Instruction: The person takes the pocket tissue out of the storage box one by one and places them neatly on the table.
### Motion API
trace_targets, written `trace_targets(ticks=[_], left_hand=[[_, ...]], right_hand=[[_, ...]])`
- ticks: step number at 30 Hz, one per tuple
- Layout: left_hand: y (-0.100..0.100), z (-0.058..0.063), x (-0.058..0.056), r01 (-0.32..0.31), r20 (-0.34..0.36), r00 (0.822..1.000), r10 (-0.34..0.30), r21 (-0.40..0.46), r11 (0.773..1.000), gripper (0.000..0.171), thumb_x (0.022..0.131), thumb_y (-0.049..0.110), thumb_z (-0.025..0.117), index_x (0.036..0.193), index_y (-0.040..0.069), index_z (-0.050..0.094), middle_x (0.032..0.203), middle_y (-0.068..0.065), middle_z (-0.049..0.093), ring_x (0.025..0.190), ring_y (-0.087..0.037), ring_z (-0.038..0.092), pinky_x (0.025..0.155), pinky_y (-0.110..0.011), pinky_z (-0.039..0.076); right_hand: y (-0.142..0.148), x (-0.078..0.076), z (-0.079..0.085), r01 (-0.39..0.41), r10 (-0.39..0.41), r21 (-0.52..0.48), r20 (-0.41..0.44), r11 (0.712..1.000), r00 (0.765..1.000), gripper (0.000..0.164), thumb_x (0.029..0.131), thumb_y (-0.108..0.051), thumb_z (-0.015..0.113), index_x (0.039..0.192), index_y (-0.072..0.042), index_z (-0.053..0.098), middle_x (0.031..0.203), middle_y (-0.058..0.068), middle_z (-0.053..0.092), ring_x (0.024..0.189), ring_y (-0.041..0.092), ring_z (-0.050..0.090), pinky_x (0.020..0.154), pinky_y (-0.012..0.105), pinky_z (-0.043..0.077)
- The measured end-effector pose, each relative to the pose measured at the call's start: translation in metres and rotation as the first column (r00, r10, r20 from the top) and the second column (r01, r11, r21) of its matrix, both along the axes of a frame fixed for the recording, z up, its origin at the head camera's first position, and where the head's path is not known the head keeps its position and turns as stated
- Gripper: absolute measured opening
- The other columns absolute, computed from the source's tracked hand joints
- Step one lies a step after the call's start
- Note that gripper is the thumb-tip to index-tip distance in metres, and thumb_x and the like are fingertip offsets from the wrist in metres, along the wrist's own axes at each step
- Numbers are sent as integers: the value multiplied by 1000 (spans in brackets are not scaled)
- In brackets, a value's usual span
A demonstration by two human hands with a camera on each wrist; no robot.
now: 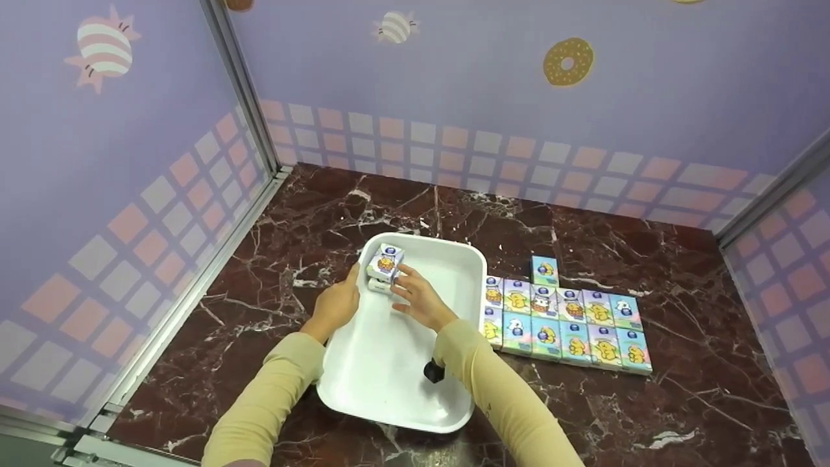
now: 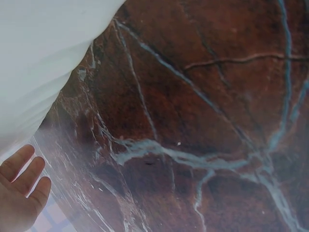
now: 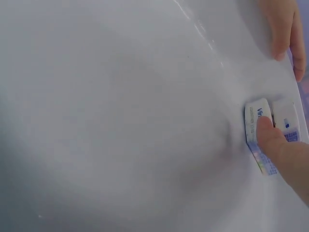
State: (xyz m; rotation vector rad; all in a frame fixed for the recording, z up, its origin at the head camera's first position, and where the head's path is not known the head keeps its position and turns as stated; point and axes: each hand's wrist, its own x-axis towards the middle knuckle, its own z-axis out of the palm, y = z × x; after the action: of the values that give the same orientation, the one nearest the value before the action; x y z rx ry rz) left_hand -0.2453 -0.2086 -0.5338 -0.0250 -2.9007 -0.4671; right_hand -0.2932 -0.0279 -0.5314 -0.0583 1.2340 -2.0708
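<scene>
A white tray (image 1: 389, 363) lies lengthwise in front of me. My left hand (image 1: 337, 305) holds its left rim; in the right wrist view the rim runs between that hand's thumb and fingers. Three of its fingers (image 2: 30, 176) show outside the tray wall. In the tray's far left corner, two small tissue packs (image 1: 386, 261) are stacked unevenly. My right hand (image 1: 421, 298) is beside them, fingers spread and loosely bent. From the right wrist, its thumb (image 3: 273, 140) overlaps a pack marked "Vin" (image 3: 258, 118).
Right of the tray, more tissue packs (image 1: 574, 321) with cartoon prints lie in two rows, side by side. A single pack (image 1: 545, 270) sits behind them. Patterned purple panels (image 1: 454, 78) wall the dark red marble tabletop (image 1: 311, 220) at the back and sides.
</scene>
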Motion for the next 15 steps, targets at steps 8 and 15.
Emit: trace_targets(ticks=[8,15], left_hand=[[0,2,0,-5,10,1000,5,-1,1000,48,87,13,42,134,6,35,64,-15,58,54,-31,56,50,-44,42],[1,1,0,-3,6,1000,3,-8,1000,47,87,12,41,134,6,36,63,-15,58,53,-31,56,49,-44,42]], right_hand=[[-3,-2,3,7,-7,14,-11,1000,1000,58,86,-18,35,141,-16,17,143,15,17,132,32,18,102,51,18],[-5,-3,1,36,-35,-56,23,998,999,57,87,-20,34,140,-15,15,141,17,18,131,32,17,94,40,26]])
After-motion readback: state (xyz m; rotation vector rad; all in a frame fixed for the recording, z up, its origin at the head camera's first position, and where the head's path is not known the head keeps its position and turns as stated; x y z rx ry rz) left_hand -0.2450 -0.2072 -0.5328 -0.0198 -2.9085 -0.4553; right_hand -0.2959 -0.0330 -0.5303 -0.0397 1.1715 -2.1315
